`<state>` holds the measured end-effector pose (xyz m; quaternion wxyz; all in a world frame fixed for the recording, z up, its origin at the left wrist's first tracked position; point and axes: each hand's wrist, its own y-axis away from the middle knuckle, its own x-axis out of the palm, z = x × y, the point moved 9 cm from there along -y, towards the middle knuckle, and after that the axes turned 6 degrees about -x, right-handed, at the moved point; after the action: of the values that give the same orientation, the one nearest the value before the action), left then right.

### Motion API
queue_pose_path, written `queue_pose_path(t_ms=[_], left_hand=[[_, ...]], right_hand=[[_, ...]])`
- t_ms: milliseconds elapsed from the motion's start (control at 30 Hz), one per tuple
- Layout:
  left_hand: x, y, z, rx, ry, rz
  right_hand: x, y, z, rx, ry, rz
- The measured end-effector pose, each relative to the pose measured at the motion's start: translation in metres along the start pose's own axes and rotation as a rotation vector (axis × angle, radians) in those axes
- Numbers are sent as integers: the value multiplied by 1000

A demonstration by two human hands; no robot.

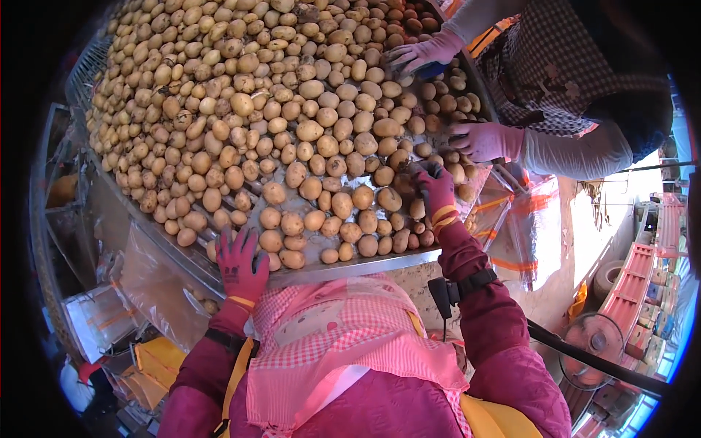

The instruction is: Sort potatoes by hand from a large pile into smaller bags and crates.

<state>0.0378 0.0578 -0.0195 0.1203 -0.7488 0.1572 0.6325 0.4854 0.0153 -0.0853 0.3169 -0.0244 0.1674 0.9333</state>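
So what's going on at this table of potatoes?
A person in red gloves stands at a metal sorting table heaped with potatoes. Their left hand rests spread at the near rim, next to a few loose potatoes. Their right hand reaches in among potatoes at the right side; whether it grips one cannot be told. Across the table, a co-worker's gloved hands also work the pile. Clear plastic bags hang below the table edge.

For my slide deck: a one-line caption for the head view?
Red-gloved left hand and right hand among potatoes on a sorting table.
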Motion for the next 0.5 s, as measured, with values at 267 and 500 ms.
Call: queue_pose_path(t_ms=[267, 500], left_hand=[[-8, 1, 5, -23, 115, -77], [-27, -21, -20, 77, 293, -132]], right_hand=[[114, 21, 69, -628, 1396, 341], [132, 1, 56, -716, 1389, 186]])
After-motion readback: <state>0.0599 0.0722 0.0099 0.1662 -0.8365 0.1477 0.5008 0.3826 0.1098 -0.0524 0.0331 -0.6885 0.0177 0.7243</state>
